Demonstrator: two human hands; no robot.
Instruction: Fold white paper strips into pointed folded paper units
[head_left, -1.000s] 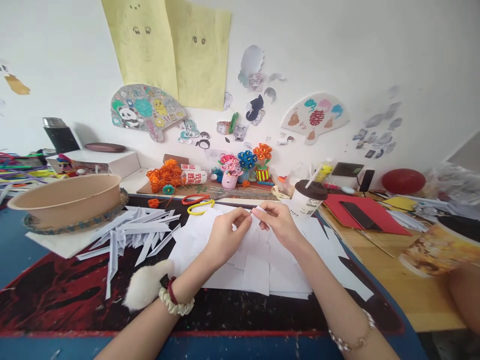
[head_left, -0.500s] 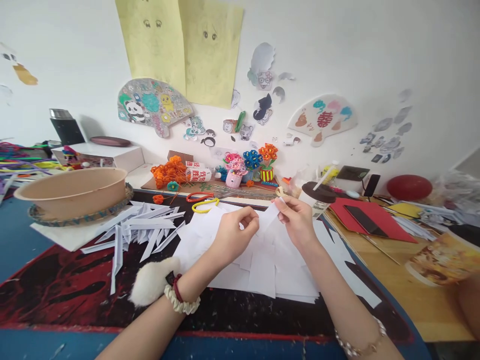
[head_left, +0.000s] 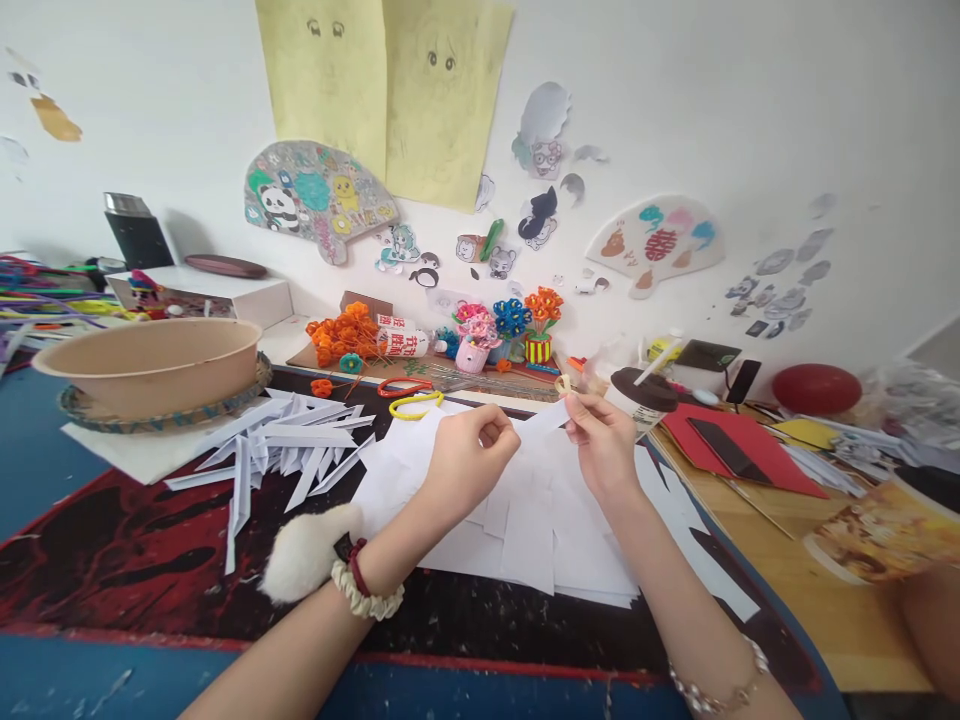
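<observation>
My right hand [head_left: 609,445] pinches one end of a white paper strip [head_left: 546,418] between thumb and fingers, above a spread of white paper sheets [head_left: 529,545]. My left hand [head_left: 474,455] is closed, its thumb and index finger curled together near the strip's other end. Whether those fingers grip the strip I cannot make out. Folded white paper strips [head_left: 292,437] lie in a heap to the left. Beside my left wrist rests a fluffy white object [head_left: 304,560]. Yellow-handled scissors [head_left: 416,405] and a red handle [head_left: 405,386] lie behind the paper.
A beige basin [head_left: 150,365] stands at left on a woven ring. Behind the paper are orange craft flowers [head_left: 345,335] and small flower pots [head_left: 538,348]. A lidded drink cup [head_left: 641,395], red folder [head_left: 795,460] and patterned paper cup [head_left: 877,535] are at right.
The strip in my right hand has swung up toward my left hand and lies flatter. My right hand has shifted slightly right. The whole view has tilted slightly.
</observation>
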